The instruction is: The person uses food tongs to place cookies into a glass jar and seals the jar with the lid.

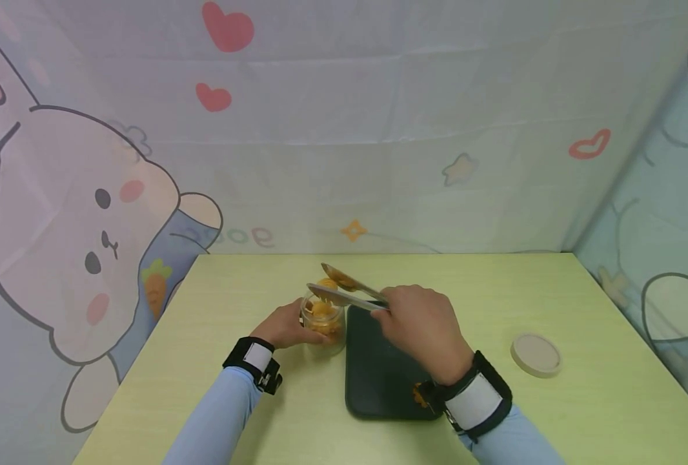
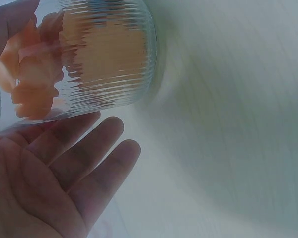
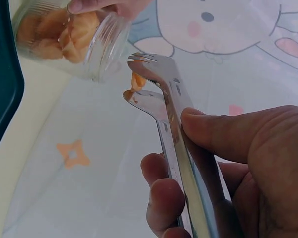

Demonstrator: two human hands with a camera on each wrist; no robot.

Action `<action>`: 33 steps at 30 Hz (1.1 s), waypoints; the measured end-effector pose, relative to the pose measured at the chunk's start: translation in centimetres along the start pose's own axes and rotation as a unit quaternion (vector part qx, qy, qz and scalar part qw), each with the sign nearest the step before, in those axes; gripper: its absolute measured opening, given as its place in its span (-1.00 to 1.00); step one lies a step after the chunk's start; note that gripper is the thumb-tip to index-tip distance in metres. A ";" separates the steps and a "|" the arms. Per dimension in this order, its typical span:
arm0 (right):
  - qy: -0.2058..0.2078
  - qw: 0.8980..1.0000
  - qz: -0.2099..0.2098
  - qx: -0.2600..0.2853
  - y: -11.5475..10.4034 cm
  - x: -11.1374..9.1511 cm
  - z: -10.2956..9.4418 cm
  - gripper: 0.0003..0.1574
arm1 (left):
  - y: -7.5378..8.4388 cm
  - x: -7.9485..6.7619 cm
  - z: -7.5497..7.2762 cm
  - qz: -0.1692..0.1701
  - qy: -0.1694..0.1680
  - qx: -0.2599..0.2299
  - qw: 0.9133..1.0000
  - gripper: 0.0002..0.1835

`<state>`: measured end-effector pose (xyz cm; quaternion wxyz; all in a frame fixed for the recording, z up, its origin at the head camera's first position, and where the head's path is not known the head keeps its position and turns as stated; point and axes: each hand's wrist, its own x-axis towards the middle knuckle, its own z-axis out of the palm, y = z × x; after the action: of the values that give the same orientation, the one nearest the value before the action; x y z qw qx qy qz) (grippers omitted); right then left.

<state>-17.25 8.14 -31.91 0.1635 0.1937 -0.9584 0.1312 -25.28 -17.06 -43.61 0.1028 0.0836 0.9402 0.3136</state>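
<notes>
My left hand (image 1: 286, 328) steadies a clear ribbed glass jar (image 1: 335, 339), thumb on its near side. In the left wrist view several of that hand's fingers (image 2: 92, 153) reach out straight beside the jar. Orange-yellow swirled pieces, like cookies (image 2: 37, 82), partly fill the jar. My right hand (image 1: 422, 326) grips metal tongs (image 1: 355, 302) from above. Between the tong tips sits a small orange piece (image 3: 137, 81), just above the open jar mouth in the head view.
A dark rectangular tray (image 1: 379, 387) lies right of the jar, under the right forearm. On it an orange piece (image 1: 419, 394) shows beside the wrist strap. Farther right on the table (image 1: 599, 413) lies a round beige lid (image 1: 536, 354). A printed curtain (image 1: 379, 129) stands behind.
</notes>
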 end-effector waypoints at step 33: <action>-0.022 0.999 0.035 0.019 2.2 -2.0 0.2 -0.71 | -0.2 0.1 0.1 0.002 0.003 0.008 1.000 0.01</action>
<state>-16.45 10.72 -33.22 0.1341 0.1658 -0.9653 0.1504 -25.38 -17.08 -43.82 0.0984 0.0855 0.9430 0.3062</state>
